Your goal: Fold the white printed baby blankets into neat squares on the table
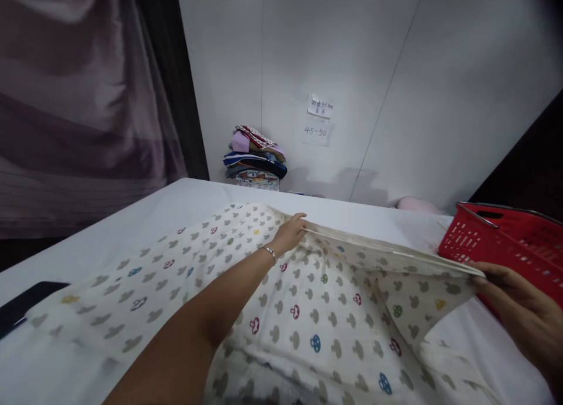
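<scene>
A cream cloth (314, 317) printed with grey and coloured mushrooms lies spread over the white table, its near part rumpled. My left hand (290, 232), with a bracelet at the wrist, reaches across and pinches the cloth's far edge near the middle. At the right, my right hand (519, 302) grips the same edge at its corner between thumb and fingers. Between the two hands the edge is pulled taut and raised off the table, with the cloth hanging below it. The tips of the left fingers are partly hidden.
A red plastic basket (475, 235) stands at the right, close to my right hand. Folded cloths are stacked (255, 155) against the white wall under paper notes (316, 133). A dark flat object (33, 302) lies at the left table edge, near a hanging curtain (88, 100).
</scene>
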The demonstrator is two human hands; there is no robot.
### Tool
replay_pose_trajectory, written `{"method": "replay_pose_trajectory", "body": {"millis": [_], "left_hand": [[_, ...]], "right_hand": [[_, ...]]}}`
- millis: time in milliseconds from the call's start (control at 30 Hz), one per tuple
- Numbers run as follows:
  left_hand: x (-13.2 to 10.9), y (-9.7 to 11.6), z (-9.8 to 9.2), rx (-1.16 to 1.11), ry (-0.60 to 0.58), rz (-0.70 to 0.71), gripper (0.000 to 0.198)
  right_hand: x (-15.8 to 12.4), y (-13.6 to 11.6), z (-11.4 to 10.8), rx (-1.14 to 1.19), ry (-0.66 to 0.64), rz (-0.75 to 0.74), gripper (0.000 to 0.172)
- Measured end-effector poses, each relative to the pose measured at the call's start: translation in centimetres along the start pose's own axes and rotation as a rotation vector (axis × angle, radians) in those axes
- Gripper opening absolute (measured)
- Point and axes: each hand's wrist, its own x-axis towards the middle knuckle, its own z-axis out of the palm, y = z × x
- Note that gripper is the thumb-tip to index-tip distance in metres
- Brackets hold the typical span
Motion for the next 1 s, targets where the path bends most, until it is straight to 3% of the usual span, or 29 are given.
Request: {"method": "replay_pose_trajectory", "body": {"millis": [233, 433, 567, 733, 900, 1000], "left_hand": [[1.5, 0.0, -0.2, -0.049, -0.121, -0.057, 0.010], [0.1, 2.1, -3.3, -0.038, -0.161, -0.087, 0.014], [-1.6, 3.8, -5.2, 0.020, -0.217, -0.045, 0.026], [-3.6, 5.3, -6.2, 0.136, -0.266, 0.041, 0.023], [-4.8, 5.7, -7.2, 0.280, -0.217, 0.150, 0.020], [-4.9, 5.3, -7.8, 0.258, -0.187, 0.218, 0.020]], "right_hand": [[-0.8, 0.2, -0.6, -0.015, 0.013, -0.017, 0.037], [1.0, -0.2, -0.2, 0.042, 0.108, 0.145, 0.037], [3.2, 1.2, -0.2, 0.079, 0.051, 0.102, 0.031], [4.7, 3.5, 0.2, 0.072, -0.031, 0.077, 0.017], [4.8, 3.9, 0.7, 0.103, -0.042, 0.117, 0.012], [4.7, 3.6, 0.9, 0.104, -0.085, 0.122, 0.013]]}}
